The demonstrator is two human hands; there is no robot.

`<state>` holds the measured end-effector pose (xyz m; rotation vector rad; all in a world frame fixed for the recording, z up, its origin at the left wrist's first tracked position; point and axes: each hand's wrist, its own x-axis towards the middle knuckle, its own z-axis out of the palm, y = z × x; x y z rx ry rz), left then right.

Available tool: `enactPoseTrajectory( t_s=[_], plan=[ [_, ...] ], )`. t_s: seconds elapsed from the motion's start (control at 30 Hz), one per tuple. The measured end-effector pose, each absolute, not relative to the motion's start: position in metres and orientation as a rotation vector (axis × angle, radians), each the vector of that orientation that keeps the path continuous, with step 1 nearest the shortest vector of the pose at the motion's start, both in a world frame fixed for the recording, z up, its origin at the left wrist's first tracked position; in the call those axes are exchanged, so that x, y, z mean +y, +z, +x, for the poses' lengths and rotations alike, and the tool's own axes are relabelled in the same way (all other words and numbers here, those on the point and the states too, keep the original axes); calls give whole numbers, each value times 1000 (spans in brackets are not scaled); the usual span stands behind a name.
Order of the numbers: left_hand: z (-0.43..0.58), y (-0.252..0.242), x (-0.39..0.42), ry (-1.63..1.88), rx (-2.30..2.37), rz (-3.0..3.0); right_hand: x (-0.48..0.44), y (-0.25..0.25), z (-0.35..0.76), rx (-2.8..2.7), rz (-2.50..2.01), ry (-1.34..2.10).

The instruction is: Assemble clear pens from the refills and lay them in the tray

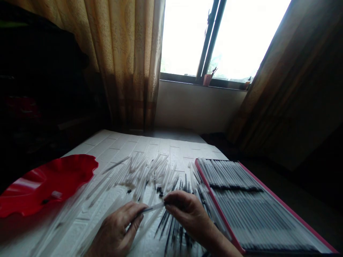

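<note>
My left hand (118, 228) is closed around one end of a thin clear plastic tube (153, 207) that looks greyish inside. At the tube's other end, the thumb and fingertips of my right hand (187, 214) pinch together; whether a small cap is between them is hidden. Below and beside my right hand lies a loose bunch of thin dark rods (171, 228). Just beyond both hands are several small black caps (159, 190). A heap of clear empty-looking tubes (139, 171) spreads over the table behind them.
To the right stands a red-edged box (210, 194) packed with rows of dark-filled clear tubes (249, 210). A red wavy-rimmed plastic bowl (66, 171) is at left, near more tubes. The white brick-patterned table (160, 144) ends before a curtained window (184, 39).
</note>
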<state>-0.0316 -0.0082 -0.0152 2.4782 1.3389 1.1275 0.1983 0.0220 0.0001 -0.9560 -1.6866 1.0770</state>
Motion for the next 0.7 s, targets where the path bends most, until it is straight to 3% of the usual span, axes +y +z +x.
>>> enactPoseTrajectory(
  t_s=[0.23,0.7],
  plan=[
    [-35,-20,-9,1053,1327,2475,21,11,201,-1938,-914,667],
    [-32,-15,-10,1081,1246,2464,18,15,203,-2180,-1001,386]
  ],
)
